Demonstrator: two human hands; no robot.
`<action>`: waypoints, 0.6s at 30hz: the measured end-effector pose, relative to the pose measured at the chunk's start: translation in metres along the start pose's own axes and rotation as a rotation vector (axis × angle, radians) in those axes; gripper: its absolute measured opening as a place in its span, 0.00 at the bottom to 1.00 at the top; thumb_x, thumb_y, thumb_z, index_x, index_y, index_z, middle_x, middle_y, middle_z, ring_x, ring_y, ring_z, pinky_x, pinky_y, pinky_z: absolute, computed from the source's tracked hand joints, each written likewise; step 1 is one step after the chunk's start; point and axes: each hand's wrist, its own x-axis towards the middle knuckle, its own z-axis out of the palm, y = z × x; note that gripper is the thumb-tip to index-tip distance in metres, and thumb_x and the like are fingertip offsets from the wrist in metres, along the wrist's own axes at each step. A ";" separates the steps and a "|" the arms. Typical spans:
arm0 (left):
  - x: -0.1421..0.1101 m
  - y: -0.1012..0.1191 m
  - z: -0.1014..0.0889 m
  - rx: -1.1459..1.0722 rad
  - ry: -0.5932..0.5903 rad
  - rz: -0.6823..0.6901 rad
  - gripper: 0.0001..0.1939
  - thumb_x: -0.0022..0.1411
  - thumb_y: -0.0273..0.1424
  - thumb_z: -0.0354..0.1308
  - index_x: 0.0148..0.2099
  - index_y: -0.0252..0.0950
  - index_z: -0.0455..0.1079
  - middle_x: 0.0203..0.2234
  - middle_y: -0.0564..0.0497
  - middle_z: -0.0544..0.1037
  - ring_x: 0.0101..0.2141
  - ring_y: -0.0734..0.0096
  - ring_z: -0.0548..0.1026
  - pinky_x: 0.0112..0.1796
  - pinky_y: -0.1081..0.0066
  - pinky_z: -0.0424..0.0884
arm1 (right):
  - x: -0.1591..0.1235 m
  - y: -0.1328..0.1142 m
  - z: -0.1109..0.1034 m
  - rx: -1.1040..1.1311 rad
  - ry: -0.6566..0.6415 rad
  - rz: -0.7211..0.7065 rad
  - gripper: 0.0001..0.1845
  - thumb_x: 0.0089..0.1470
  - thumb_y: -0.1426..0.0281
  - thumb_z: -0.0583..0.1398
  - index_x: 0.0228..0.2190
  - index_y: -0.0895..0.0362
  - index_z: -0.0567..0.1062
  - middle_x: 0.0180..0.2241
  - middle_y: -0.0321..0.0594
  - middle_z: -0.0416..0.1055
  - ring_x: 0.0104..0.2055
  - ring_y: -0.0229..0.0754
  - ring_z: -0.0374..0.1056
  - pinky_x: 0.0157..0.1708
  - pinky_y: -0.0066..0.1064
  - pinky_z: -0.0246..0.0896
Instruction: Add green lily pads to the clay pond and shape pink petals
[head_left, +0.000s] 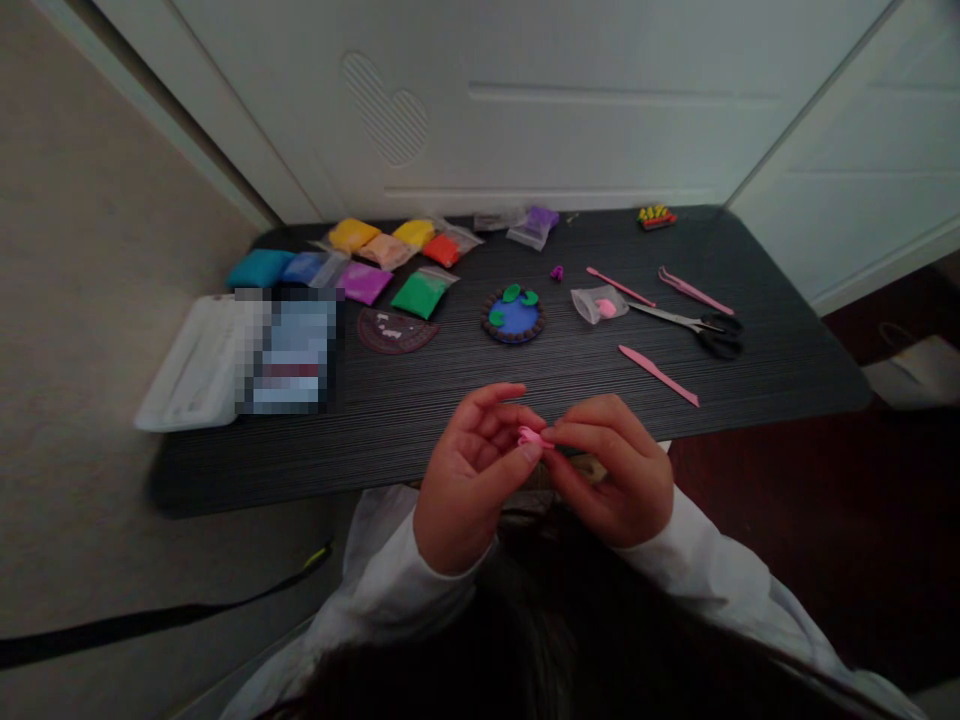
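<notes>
My left hand point(469, 480) and my right hand point(615, 470) meet over the near edge of the dark table point(420, 420). Between their fingertips they pinch a small piece of pink clay point(531, 437). Both hands are closed on it, the left thumb and forefinger from the left, the right fingers from the right. Beyond the hands lies a round blue clay disc point(514, 315) with green leaves on it and a brown rim.
Several coloured clay bags point(390, 262) lie at the back left. A small bag with pink clay point(598, 304), black scissors point(701, 328), pink modelling tools point(658, 375), a protractor-like piece point(396, 330) and a white tray point(196, 362) lie around. White doors stand behind.
</notes>
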 end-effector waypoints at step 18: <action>0.001 -0.001 -0.001 0.062 0.024 0.073 0.21 0.46 0.20 0.58 0.44 0.39 0.62 0.32 0.53 0.70 0.31 0.79 0.69 0.33 0.77 0.66 | 0.001 0.000 0.001 0.003 -0.020 0.011 0.13 0.42 0.78 0.59 0.34 0.55 0.71 0.30 0.37 0.68 0.33 0.37 0.64 0.33 0.33 0.61</action>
